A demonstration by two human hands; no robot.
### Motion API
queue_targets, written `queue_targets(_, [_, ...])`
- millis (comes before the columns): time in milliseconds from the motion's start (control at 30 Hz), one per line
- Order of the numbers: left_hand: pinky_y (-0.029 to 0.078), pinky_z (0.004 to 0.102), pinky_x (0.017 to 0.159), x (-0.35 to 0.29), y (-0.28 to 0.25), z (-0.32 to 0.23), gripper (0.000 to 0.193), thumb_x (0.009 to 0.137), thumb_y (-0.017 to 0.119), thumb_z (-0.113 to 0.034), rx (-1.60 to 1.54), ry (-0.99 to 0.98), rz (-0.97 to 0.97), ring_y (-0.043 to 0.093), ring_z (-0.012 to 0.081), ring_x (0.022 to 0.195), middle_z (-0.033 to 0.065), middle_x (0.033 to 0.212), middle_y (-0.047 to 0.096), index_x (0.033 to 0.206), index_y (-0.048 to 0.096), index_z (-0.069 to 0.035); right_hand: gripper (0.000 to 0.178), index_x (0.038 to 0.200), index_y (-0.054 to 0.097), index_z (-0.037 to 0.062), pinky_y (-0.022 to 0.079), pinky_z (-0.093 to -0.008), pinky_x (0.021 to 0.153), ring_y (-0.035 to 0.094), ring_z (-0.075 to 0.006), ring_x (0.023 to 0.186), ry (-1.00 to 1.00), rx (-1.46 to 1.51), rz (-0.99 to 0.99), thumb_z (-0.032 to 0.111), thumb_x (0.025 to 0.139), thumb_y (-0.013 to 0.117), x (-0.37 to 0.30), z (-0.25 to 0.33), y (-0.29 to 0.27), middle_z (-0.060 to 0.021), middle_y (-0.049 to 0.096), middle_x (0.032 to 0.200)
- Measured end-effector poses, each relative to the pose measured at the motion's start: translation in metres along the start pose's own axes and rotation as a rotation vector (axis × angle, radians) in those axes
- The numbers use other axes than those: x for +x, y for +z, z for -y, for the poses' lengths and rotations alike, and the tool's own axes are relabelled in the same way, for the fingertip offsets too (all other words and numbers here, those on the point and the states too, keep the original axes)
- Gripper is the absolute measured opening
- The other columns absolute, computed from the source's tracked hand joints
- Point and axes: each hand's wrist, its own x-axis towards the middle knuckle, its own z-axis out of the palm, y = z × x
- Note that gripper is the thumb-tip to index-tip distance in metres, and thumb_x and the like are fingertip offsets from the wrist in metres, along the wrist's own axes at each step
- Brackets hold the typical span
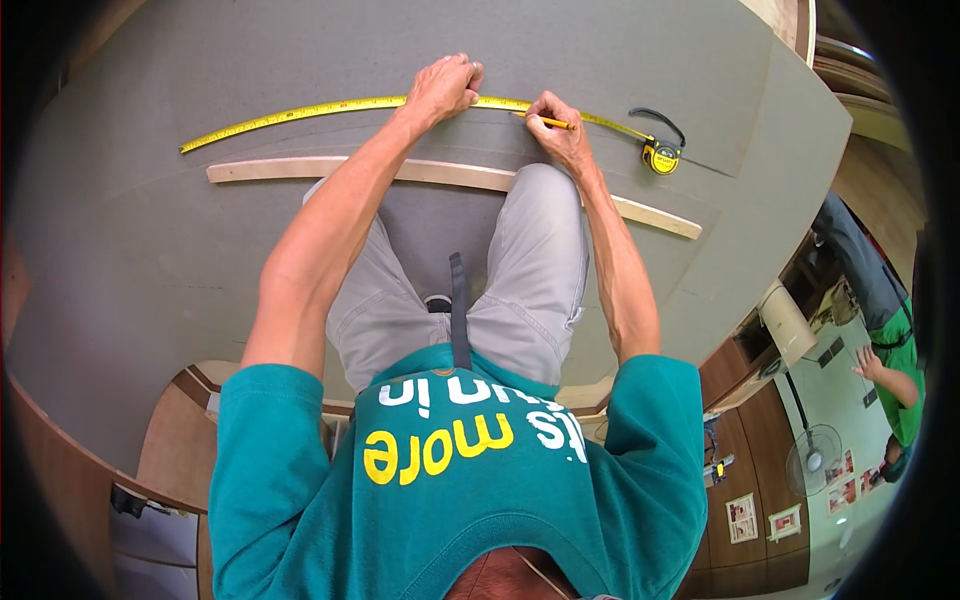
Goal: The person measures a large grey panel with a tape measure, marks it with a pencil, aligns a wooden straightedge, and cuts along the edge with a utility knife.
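Across the large grey board [250, 60] lies a yellow tape measure [320, 108], its blade drawn out to the left. The black-and-yellow case [661, 157] rests at the right end with a dark wrist strap beside it. My left hand [443, 88] is closed over the blade near its middle, fingers curled and pressing it to the board. In my right hand [562, 138] is a yellow pencil [556, 123], pinched in the fingers with its tip pointing left, just below the blade. Faint lines run along the board near the tape.
A pale wooden strip [450, 173] lies on the board nearer to me, partly under my legs. My knees are on the board. At the far right another person in a green shirt [900, 370] stands beyond the board's edge, and a fan [814, 460] is near them.
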Motion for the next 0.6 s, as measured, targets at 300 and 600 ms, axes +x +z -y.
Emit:
queue_targets(300, [0.051, 0.0458, 0.079, -0.0005, -0.0003, -0.0014, 0.008, 0.079, 0.067, -0.01, -0.02, 0.021, -0.056, 0.061, 0.0323, 0.094, 0.0109, 0.091, 0.062, 0.082, 0.061, -0.007, 0.007, 0.084, 0.057, 0.0024, 0.043, -0.0278, 0.058, 0.05, -0.01, 0.062, 0.025, 0.033, 0.01, 0.009, 0.082, 0.059, -0.0003, 0.0041, -0.0015, -0.0032, 0.059, 0.07])
queue_targets(600, [0.049, 0.0438, 0.084, 0.0004, -0.0029, -0.0034, 0.018, 0.081, 0.073, -0.017, 0.007, -0.006, 0.01, 0.06, 0.0285, 0.099, 0.0078, 0.096, 0.06, 0.088, 0.059, -0.009, 0.009, 0.084, 0.056, 0.0025, 0.044, -0.0277, 0.062, 0.052, -0.0097, 0.066, 0.05, 0.036, 0.004, 0.011, 0.084, 0.058, -0.0047, 0.0038, -0.0023, -0.0019, 0.058, 0.071])
